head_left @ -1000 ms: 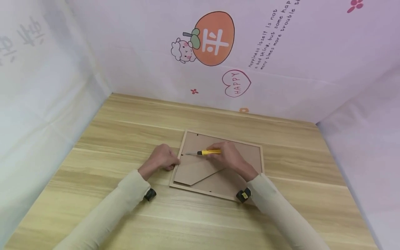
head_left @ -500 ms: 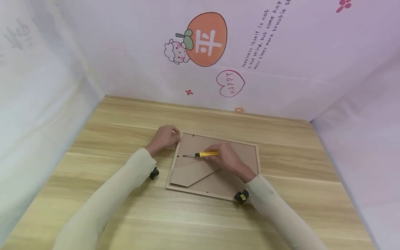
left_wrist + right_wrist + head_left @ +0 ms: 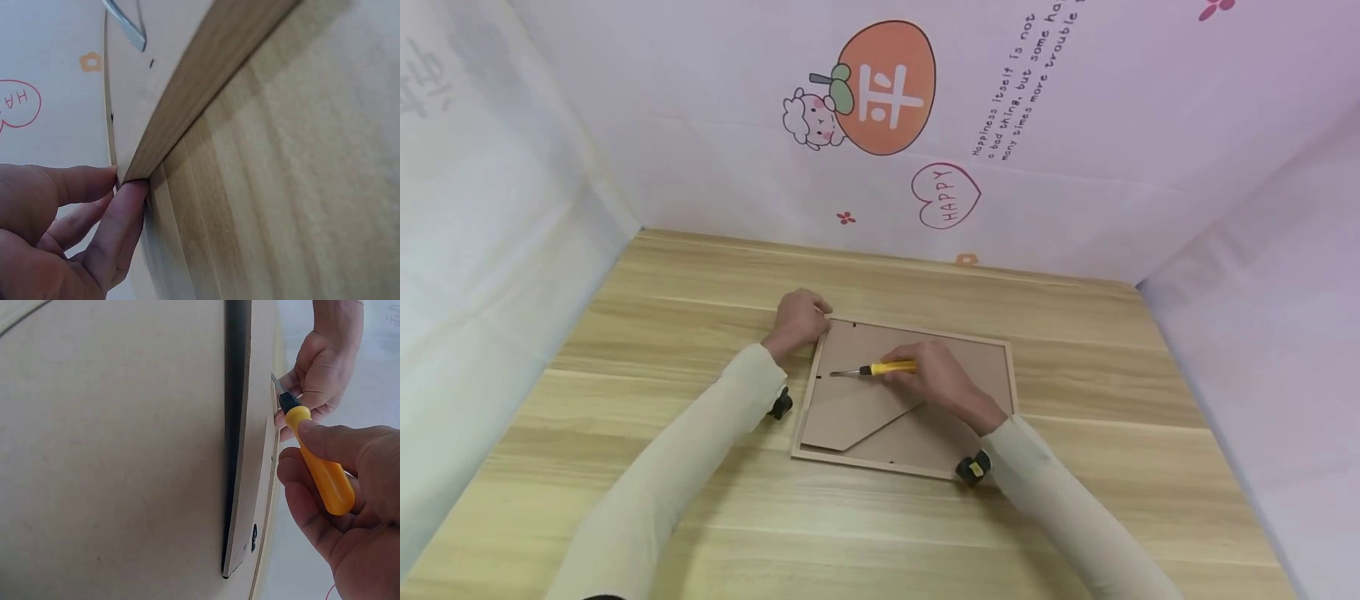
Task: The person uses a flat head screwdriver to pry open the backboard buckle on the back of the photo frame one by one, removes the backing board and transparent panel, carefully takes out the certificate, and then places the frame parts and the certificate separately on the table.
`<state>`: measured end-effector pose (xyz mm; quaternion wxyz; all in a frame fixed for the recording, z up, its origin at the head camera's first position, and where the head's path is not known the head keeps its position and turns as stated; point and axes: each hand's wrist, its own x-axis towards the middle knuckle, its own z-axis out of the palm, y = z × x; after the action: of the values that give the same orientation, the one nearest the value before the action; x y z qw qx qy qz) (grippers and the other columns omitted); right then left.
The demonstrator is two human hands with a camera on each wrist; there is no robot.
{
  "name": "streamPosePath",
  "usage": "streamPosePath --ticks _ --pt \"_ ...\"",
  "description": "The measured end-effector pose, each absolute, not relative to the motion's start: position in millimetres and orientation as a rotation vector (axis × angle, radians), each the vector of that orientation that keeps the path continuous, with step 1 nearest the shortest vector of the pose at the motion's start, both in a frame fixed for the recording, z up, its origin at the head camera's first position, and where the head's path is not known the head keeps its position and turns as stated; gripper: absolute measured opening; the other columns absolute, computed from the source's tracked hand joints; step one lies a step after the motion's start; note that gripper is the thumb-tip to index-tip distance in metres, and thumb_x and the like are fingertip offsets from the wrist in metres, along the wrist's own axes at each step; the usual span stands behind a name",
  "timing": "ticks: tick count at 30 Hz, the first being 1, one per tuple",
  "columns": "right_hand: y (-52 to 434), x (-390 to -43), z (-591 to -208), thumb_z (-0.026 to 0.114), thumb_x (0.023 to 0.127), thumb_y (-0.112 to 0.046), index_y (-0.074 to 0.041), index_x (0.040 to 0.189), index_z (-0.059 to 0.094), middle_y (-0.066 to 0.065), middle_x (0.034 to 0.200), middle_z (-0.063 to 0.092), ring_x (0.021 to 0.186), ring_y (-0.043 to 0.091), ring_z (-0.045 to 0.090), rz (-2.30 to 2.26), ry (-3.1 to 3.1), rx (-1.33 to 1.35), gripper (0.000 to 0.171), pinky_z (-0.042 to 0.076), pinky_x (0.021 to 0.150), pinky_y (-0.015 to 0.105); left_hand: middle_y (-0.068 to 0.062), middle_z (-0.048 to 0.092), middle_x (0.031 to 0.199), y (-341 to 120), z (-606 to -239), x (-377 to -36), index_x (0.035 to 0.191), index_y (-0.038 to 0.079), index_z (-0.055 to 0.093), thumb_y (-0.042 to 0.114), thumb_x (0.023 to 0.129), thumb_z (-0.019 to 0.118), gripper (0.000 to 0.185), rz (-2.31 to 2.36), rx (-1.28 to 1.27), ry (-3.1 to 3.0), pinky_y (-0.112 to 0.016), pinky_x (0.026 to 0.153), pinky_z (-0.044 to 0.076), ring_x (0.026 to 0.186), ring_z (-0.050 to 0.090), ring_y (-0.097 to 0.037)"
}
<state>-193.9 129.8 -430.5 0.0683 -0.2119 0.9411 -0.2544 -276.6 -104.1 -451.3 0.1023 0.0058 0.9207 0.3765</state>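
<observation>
We see a rectangular light-wood picture frame [image 3: 1013, 375] lying face down on the pale wood-grain table [image 3: 625, 350], its brown fibreboard backing [image 3: 955, 367] turned up and a folded stand flap [image 3: 857, 408] resting across the lower left part. Our right hand [image 3: 936, 379] curls its fingers and thumb round the handle of a small yellow-handled screwdriver [image 3: 891, 367]; the metal tip points left and sits at the frame's left inner edge. In the right wrist view the thumb [image 3: 337, 440] lies along the yellow handle. Our left hand [image 3: 801, 317] pinches the far left corner of the frame, with a fingertip [image 3: 128, 200] pressed against the wooden edge and the other fingers bent just behind it. A second ago this hand rested lower down, beside the middle of the frame's left side; half a second ago it had already reached the corner. The screwdriver has kept nearly the same place and direction on the backing throughout. The pink printed backdrop [image 3: 887, 92] stands behind the table.
</observation>
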Motion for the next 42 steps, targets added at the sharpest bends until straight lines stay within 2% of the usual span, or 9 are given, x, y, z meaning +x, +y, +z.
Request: streamPosePath --ticks 5,11,19,28,31,34,38,42 --pt "128 -193 -431 0.075 0.087 -0.019 -0.014 0.109 0.075 0.004 0.110 0.074 0.105 0.020 0.069 -0.782 2.811 -0.648 0.022 0.055 0.091 0.040 -0.015 0.072 0.101 -112 -450 -274 0.117 0.003 0.069 0.005 0.090 0.065 0.028 1.203 -0.037 2.608 -0.019 0.052 0.050 0.058 0.060 -0.009" --pt "125 -192 -434 0.074 0.087 -0.020 -0.014 0.108 0.075 0.003 0.110 0.075 0.105 0.020 0.069 -0.782 2.803 -0.677 0.022 0.055 0.091 0.040 -0.017 0.072 0.097 -116 -446 -270 0.117 0.002 0.068 0.002 0.088 0.063 0.029 1.242 -0.092 2.552 -0.019 0.050 0.049 0.050 0.055 -0.007" --pt "120 -189 -437 0.075 0.087 -0.019 -0.013 0.109 0.075 0.003 0.110 0.075 0.105 0.019 0.068 -0.796 2.790 -0.667 0.023 0.054 0.092 0.039 -0.012 0.070 0.084 -115 -446 -269 0.114 0.002 0.069 -0.001 0.085 0.062 0.030 1.242 -0.145 2.549 -0.019 0.048 0.047 0.048 0.054 -0.007" --pt "114 -192 -434 0.076 0.086 -0.019 -0.014 0.106 0.076 0.001 0.106 0.075 0.099 0.015 0.068 -0.794 2.800 -0.689 0.021 0.056 0.087 0.037 -0.011 0.069 0.075 -116 -442 -269 0.111 0.001 0.071 -0.003 0.083 0.062 0.030 1.285 -0.148 2.549 -0.020 0.047 0.045 0.046 0.051 -0.007" --pt "113 -192 -435 0.076 0.086 -0.019 -0.014 0.106 0.076 0.002 0.106 0.075 0.099 0.016 0.069 -0.793 2.797 -0.689 0.021 0.056 0.088 0.037 -0.012 0.071 0.079 -117 -443 -269 0.112 0.002 0.070 -0.002 0.084 0.062 0.029 1.271 -0.139 2.559 -0.020 0.047 0.046 0.047 0.052 -0.007" --pt "112 -192 -437 0.075 0.086 -0.018 -0.013 0.106 0.076 0.002 0.106 0.075 0.100 0.017 0.069 -0.788 2.796 -0.684 0.021 0.056 0.089 0.037 -0.016 0.073 0.093 -118 -443 -268 0.113 0.002 0.070 0.000 0.086 0.064 0.028 1.255 -0.131 2.571 -0.020 0.050 0.049 0.051 0.057 -0.008" --pt "112 -191 -439 0.076 0.086 -0.018 -0.013 0.106 0.076 0.002 0.106 0.075 0.099 0.016 0.069 -0.778 2.797 -0.684 0.020 0.056 0.089 0.037 -0.017 0.069 0.114 -119 -443 -267 0.118 0.001 0.067 0.005 0.089 0.065 0.029 1.206 -0.113 2.586 -0.020 0.054 0.054 0.065 0.065 -0.012" --pt "113 -191 -440 0.076 0.086 -0.018 -0.013 0.105 0.076 0.001 0.105 0.076 0.097 0.016 0.069 -0.757 2.800 -0.699 0.020 0.056 0.088 0.037 -0.017 0.064 0.125 -119 -443 -266 0.124 0.001 0.063 0.008 0.093 0.063 0.032 1.156 -0.083 2.583 -0.022 0.058 0.057 0.081 0.071 -0.021"
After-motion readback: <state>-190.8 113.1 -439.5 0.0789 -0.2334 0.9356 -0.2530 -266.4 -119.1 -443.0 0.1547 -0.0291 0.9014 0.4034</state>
